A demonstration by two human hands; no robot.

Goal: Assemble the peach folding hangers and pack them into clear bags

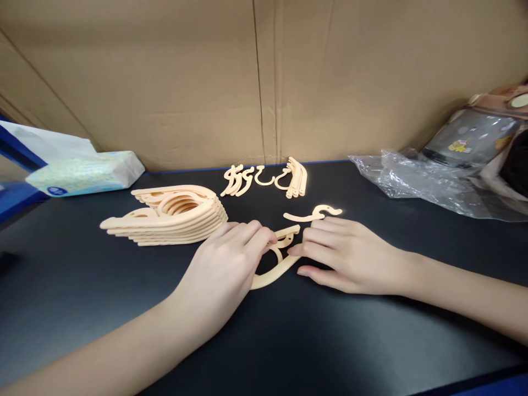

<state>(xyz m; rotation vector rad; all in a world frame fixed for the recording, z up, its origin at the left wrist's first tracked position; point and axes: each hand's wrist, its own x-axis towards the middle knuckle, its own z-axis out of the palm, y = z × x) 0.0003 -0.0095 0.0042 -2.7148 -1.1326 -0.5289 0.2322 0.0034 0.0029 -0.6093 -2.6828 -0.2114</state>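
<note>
A cream plastic folding hanger [270,276] lies folded on the black table between my hands. My left hand [233,250] is closed on its left side, and the fingers hide part of the hanger. At the right end, my right hand [350,253] has its fingers curled against the piece, the thumb lower down near the tabletop. A loose hook piece [325,211] lies just beyond my right knuckles. To the left of my left hand sits a neat stack of cream folded hangers [181,223].
Several loose hooks [237,180] and a bundle of straight arm pieces [297,179] lie at the back by the cardboard wall [185,82]. A tissue pack [88,173] is at the left. Crumpled clear plastic [408,179] and a transparent bag [470,135] sit at the right.
</note>
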